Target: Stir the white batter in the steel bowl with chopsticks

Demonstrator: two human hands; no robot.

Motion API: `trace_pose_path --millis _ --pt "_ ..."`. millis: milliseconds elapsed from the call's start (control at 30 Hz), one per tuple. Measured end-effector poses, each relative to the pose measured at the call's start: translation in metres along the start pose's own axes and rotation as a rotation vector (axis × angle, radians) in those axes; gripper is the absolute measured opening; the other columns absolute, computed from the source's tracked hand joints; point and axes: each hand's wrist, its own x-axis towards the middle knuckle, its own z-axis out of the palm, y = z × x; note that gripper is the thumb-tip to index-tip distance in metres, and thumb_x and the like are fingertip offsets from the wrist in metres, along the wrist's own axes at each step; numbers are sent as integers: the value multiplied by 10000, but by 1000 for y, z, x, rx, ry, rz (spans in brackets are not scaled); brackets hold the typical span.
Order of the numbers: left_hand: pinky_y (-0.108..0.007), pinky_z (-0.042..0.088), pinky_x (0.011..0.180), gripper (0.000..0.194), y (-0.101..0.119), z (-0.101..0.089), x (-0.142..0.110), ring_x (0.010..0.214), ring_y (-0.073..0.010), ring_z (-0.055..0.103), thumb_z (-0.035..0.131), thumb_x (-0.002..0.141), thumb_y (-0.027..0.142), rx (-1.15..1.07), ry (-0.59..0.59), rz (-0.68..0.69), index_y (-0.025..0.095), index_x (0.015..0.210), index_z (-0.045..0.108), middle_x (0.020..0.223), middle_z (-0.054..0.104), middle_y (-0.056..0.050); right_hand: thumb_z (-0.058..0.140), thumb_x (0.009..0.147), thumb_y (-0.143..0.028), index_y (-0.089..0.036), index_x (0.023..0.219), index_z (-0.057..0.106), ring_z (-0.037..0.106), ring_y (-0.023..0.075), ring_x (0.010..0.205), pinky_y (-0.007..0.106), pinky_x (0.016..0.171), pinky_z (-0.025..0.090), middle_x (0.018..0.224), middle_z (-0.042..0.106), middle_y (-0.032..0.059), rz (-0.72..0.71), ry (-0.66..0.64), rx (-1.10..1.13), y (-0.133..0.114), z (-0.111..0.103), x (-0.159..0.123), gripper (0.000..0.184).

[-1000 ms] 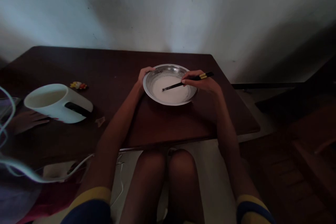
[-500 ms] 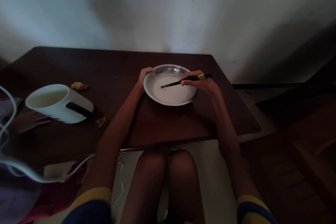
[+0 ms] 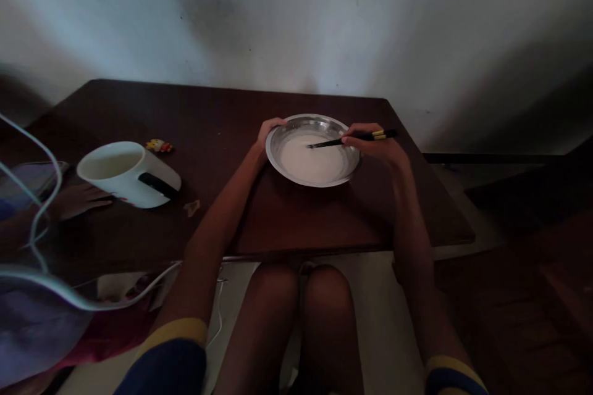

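Observation:
A shallow steel bowl (image 3: 275, 163) of whitish, milky mixture stands on the dark table. My left hand (image 3: 269, 130) grips its far left rim, the thumb side along the edge. Over the bowl's right rim, my right hand (image 3: 370, 141) is closed round black chopsticks (image 3: 330, 143) with gold bands near their top ends. They slant down to the left, and their tips touch the mixture near the middle of the bowl. Part of the right fingers is hidden behind the hand.
Left on the brown table (image 3: 296, 222) is a white jug (image 3: 152, 182) with a black-faced handle, a small toy figure (image 3: 159, 146) and a scrap (image 3: 191, 208). Another person's hand (image 3: 86, 199) rests behind the jug, near white cables (image 3: 55, 182). The wall (image 3: 296, 24) borders the table's far edge.
The chopstick tips have shifted through the mixture, first slightly left, then right and away from me. My left hand keeps its hold on the rim. The whole view has turned a little left.

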Motion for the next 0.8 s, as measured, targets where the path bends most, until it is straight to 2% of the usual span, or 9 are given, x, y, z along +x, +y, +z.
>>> trace_pose_path --millis 67,133,267,367,467,567,633,700,800 --pt "-371 625 832 189 -1 -3 5 835 -294 791 622 866 243 -2 -14 -4 216 879 808 659 773 -53 774 853 -407 -251 725 753 635 220 766 381 739 492 744 731 25 37 37 -12 3 -11 -4 203" --pt "-371 628 828 212 -2 -5 8 823 -287 796 619 866 252 -3 -21 1 212 917 821 666 778 -54 780 848 -432 -256 715 756 616 215 732 381 718 481 719 725 21 57 -10 -7 2 -18 -8 221" --pt "-388 634 862 223 -3 -3 8 843 -292 810 645 860 267 -2 -33 -4 206 967 831 689 790 -52 799 843 -496 -256 789 795 642 216 783 371 730 489 808 776 24 6 -140 19 -7 -2 -5 246" --pt "-380 629 900 250 -1 0 5 868 -282 811 590 913 263 -29 -18 -30 182 937 826 693 793 -63 795 846 -436 -248 785 779 659 216 835 366 765 498 831 778 23 -7 -29 20 -5 7 1 199" --pt "-372 628 907 326 -1 2 3 885 -276 807 508 948 234 -40 2 -52 160 917 823 684 789 -75 758 863 -345 -231 741 752 624 195 794 363 754 473 767 734 25 37 54 3 2 -8 -2 167" --pt "-398 642 877 303 -1 2 4 870 -297 810 530 920 236 -25 14 -32 176 921 827 660 781 -70 769 871 -391 -225 749 776 594 187 757 361 721 448 748 720 32 33 -61 8 0 -19 -8 206" --pt "-405 647 863 295 -2 0 6 856 -302 812 540 907 238 -18 8 -21 183 932 828 657 780 -67 788 865 -463 -232 782 801 610 195 760 357 704 451 774 741 35 7 -157 25 -6 -11 -8 245" --pt "-394 646 857 278 -3 -1 8 850 -297 812 555 898 236 -12 1 -16 183 939 825 668 785 -65 792 860 -502 -247 821 809 645 210 810 360 730 477 839 770 36 -24 -195 32 -10 3 -4 259" --pt "-377 643 864 236 -3 -3 8 857 -290 811 600 873 229 -12 -2 -4 191 948 821 688 796 -60 781 863 -501 -248 828 778 658 216 869 369 794 499 873 763 33 -37 -107 19 -8 13 2 256"
